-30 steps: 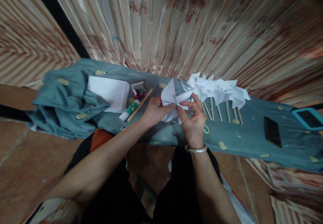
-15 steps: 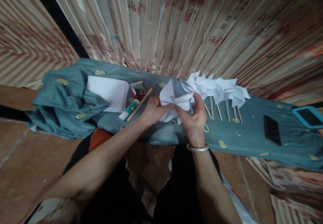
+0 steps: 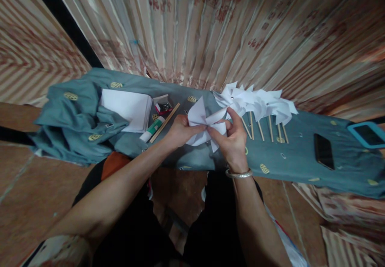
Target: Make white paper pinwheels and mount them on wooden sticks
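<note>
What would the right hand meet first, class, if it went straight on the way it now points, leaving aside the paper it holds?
Probably the leftmost white pinwheel in the row, just beyond the right hand in the picture, though depth is unclear.

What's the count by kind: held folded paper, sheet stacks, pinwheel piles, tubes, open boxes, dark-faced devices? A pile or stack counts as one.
Held folded paper: 1
White sheet stack: 1
White pinwheel pile: 1
Green-and-white tube: 1
Small open box: 1
Dark-faced devices: 2 (black phone, blue-framed device)
Total: 7
</note>
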A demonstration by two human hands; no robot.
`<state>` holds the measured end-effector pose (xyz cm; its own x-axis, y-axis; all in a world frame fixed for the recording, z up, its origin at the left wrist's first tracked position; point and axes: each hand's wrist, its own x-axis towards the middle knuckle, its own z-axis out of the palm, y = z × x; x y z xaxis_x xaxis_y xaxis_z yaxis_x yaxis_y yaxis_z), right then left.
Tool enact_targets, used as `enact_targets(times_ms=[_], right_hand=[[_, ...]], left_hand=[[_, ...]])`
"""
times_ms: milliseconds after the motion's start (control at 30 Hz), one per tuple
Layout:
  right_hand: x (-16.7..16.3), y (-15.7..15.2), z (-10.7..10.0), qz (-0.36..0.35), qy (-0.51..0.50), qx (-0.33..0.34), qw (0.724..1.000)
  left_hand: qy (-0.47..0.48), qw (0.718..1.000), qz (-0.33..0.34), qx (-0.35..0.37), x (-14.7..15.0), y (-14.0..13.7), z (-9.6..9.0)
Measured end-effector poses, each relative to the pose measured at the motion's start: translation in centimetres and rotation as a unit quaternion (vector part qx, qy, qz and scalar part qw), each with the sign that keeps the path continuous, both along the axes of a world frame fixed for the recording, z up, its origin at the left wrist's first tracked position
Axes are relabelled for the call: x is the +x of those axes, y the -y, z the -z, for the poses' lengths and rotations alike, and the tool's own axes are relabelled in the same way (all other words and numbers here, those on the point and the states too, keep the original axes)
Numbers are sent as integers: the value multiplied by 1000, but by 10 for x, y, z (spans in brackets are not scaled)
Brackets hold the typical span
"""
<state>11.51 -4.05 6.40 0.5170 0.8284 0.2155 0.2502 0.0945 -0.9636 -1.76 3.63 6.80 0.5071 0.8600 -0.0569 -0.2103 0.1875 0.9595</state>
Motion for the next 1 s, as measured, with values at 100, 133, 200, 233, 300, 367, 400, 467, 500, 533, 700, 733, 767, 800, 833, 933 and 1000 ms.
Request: enact_targets(times_ms=[100,133,200,233,300,367,400,467,500,533,700,733,767,800,833,933,1000], right_hand=[[0,-1,-1,-1,-1,6,1000],[-1,-1,-1,-2,-1,6,1000],[-1,-1,-1,-1,-2,1,1000],[-1,-1,-1,-1,-3,-1,1000],[-1,-1,-1,0,-6,0,1000],[-1,-1,-1,-2,-12,3,1000],[-1,-1,0,-4,-17,5,1000],[-1,-1,1,-7,-27,5,1000],[-1,-1,2,-7,-31,2,999],[-1,-1,2,-7,-36,-2,999],[-2,-1,4,1,-51,-8,999],[-3,-1,4,1,-52,-7,999],[-3,-2,4,0,-51,-7,999],[-3,-2,4,-2,-50,-8,999],[-4,-2,4,-3,-47,-8,999],[-4,-3,5,-1,-36,-5,999],[-4,-4,5,-2,-32,-1,999]], left_hand=[[4,1000,8,7,0,1,-2],[5,1000,8,8,0,1,-2],[4,1000,8,8,1,1,-1],[3,1000,9,10,1,1,0],[3,1000,10,17,1,0,2],[1,1000,8,24,0,0,3],[-3,1000,7,26,0,-1,4],[-11,999,4,31,0,-2,6],[-15,999,2,35,0,-2,7],[-20,999,-1,41,0,-2,7],[-62,996,5,64,-2,-3,6],[-73,995,6,66,-3,-3,4],[-84,994,5,67,-3,-3,3],[-93,993,4,69,-4,-2,1],[-100,992,3,71,-4,-2,-1],[-111,991,0,77,-4,-1,-7],[-113,990,-1,81,-5,-1,-8]])
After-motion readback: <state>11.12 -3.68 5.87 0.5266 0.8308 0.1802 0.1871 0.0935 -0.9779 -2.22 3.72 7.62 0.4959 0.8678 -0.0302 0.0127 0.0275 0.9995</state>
